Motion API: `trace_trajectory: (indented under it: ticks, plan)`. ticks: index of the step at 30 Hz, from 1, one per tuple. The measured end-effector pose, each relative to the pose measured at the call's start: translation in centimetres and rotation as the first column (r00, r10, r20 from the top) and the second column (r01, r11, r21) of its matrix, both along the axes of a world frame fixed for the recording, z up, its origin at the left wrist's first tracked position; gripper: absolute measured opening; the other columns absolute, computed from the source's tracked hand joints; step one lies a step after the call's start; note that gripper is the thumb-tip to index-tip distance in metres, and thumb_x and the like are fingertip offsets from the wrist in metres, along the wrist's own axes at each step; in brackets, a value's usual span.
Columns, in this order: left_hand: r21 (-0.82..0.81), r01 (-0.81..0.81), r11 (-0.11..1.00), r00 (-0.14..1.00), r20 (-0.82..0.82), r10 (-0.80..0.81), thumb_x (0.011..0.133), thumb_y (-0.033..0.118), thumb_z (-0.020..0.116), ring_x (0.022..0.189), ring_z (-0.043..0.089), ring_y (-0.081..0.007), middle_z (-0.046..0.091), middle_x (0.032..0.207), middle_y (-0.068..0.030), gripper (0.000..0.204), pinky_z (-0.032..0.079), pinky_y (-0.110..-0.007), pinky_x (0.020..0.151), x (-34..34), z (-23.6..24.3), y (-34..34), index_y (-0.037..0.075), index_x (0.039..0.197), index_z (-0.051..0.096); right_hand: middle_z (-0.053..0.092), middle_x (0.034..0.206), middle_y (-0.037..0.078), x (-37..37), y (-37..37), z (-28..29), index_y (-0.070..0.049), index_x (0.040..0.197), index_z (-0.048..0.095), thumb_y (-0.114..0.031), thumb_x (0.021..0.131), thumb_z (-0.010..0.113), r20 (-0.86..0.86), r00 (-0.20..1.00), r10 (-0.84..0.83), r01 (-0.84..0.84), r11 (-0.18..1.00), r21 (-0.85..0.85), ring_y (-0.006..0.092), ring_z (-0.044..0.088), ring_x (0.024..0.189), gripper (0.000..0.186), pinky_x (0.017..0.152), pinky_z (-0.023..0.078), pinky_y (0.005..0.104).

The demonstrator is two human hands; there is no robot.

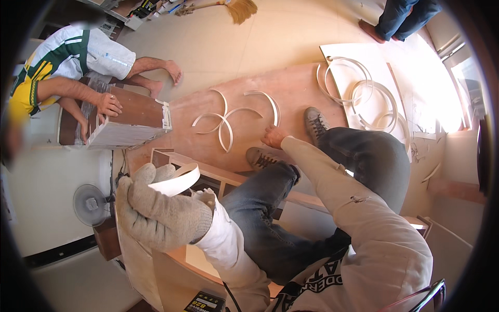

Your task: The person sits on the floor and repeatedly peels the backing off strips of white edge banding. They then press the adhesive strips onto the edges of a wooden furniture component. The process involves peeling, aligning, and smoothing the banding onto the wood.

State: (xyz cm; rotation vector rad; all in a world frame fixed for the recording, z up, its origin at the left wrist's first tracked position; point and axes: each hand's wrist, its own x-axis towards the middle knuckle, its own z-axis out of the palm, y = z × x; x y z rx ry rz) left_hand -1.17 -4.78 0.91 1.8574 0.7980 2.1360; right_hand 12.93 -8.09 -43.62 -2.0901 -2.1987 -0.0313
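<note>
My left hand wears a knitted grey work glove. Its fingers are closed round a curled white edging strip, which loops out above the wrist. Bare and stretched forward, my right hand has its fingers drawn together at the lower end of a curved pale edging strip lying on the reddish-brown board. Just left of that strip, several other curved strips lie crossed over one another on the same board.
Larger coiled strips rest on a white panel at the right. A co-worker handles a wooden box at the left. Below my arms stands an open wooden cabinet frame. A fan and a broom are around. Another person's legs show far right.
</note>
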Motion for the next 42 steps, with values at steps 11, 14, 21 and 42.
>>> trace_trajectory:
  ticks: [11, 14, 21, 42]
  plan:
    - [-0.021, -0.119, 0.993, 0.983, -0.142, 0.115, 0.101, 0.030, 0.055, 0.049, 0.052, -0.0120, 0.058, 0.071, -0.0102, 0.045, 0.047, -0.024, 0.044, 0.2, -1.3, -0.3, -0.013, 0.114, 0.050, 0.064, 0.073, -0.001, -0.3, 3.5, -2.0, -0.016, 0.080, 0.063, -0.021, 0.082, 0.058, 0.023, 0.998, 0.059, -0.061, 0.987, 0.146, 0.0187, 0.060, 0.084, 0.007, 0.082, 0.045, 0.0348]
    - [0.005, -0.053, 0.999, 0.990, -0.132, 0.053, 0.099, 0.037, 0.058, 0.050, 0.053, -0.0124, 0.059, 0.072, -0.0111, 0.055, 0.046, -0.024, 0.044, -0.3, -1.3, -0.3, -0.013, 0.117, 0.049, 0.065, 0.076, -0.001, -1.1, 4.4, -1.2, -0.015, 0.083, 0.065, -0.021, 0.083, 0.058, 0.010, 0.996, 0.090, -0.091, 0.984, 0.153, 0.0190, 0.062, 0.085, 0.009, 0.082, 0.045, 0.0345]
    - [0.379, -0.030, 0.925, 0.895, -0.402, 0.193, 0.101, 0.023, 0.056, 0.048, 0.050, -0.0118, 0.056, 0.064, -0.0083, 0.042, 0.044, -0.023, 0.045, -1.9, -0.8, 1.2, -0.013, 0.120, 0.048, 0.068, 0.085, 0.004, -3.6, 4.6, -0.2, -0.013, 0.088, 0.067, -0.019, 0.088, 0.056, 0.009, 0.997, -0.083, 0.081, 0.989, 0.126, 0.0216, 0.065, 0.086, 0.013, 0.080, 0.047, 0.0366]
    - [0.070, -0.059, 0.996, 0.998, -0.030, 0.061, 0.090, 0.008, 0.063, 0.050, 0.046, -0.0104, 0.053, 0.064, -0.0058, 0.031, 0.038, -0.022, 0.045, 1.5, -1.5, 0.2, -0.013, 0.112, 0.060, 0.051, 0.136, 0.025, 3.2, 8.6, -1.3, -0.004, 0.110, 0.065, -0.013, 0.091, 0.049, -0.174, 0.868, -0.466, 0.373, 0.841, -0.392, 0.0307, 0.071, 0.093, 0.026, 0.078, 0.056, 0.0424]
